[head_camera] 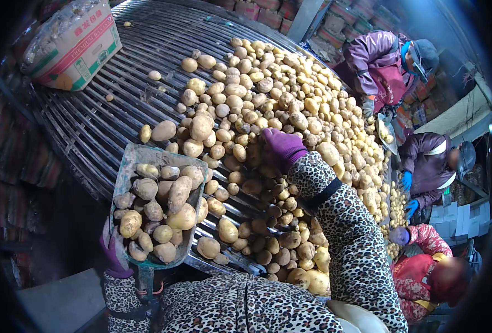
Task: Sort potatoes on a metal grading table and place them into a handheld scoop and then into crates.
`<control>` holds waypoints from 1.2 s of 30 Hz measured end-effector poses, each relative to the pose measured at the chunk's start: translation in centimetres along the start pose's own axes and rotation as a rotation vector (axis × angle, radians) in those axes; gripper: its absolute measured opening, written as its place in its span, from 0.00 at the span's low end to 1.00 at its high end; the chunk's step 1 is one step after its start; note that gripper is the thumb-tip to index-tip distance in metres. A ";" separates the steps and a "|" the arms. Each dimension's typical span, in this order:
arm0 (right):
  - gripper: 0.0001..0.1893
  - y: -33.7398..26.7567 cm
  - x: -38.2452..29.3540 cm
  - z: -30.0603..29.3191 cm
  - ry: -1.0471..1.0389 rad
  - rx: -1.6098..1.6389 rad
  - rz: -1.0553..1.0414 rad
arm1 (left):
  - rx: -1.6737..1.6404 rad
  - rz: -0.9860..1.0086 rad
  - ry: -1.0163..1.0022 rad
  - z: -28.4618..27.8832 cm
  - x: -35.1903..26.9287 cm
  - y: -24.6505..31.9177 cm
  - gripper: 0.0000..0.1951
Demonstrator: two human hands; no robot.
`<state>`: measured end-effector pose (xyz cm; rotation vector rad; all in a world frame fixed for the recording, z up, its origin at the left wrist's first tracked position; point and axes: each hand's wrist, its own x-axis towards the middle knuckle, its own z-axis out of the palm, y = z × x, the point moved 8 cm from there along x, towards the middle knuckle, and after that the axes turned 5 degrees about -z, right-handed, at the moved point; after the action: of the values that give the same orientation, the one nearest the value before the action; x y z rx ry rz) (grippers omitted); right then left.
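Observation:
My left hand (115,249), in a purple glove, is at the left side of a green-rimmed scoop (191,245); its fingers are partly hidden, so its grip is unclear. Potatoes (181,193) fill the scoop, whose handle points down towards me. My right hand (282,147), also gloved in purple, reaches into the large heap of potatoes (300,120) on a slatted metal table (146,54). Its fingertips are hidden among the potatoes, and whether they close on one cannot be told. Loose potatoes lie between the scoop and the right hand.
A printed cardboard box (79,45) with clear plastic on top stands at the upper left. Across the heap, several people (375,62) work along the table's right side, one with a scoop (387,133). Stacked packages (267,14) are behind the table.

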<state>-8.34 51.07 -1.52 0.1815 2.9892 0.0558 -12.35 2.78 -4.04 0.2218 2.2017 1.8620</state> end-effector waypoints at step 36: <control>0.28 -23.2 2.0 -12.8 -0.087 0.789 -0.514 | -0.100 0.124 -0.069 0.5 -0.8 0.4 0.24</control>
<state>-14.93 27.93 9.83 -0.4879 2.6934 -1.1370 -11.40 3.13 -3.64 0.4056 2.0856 1.9913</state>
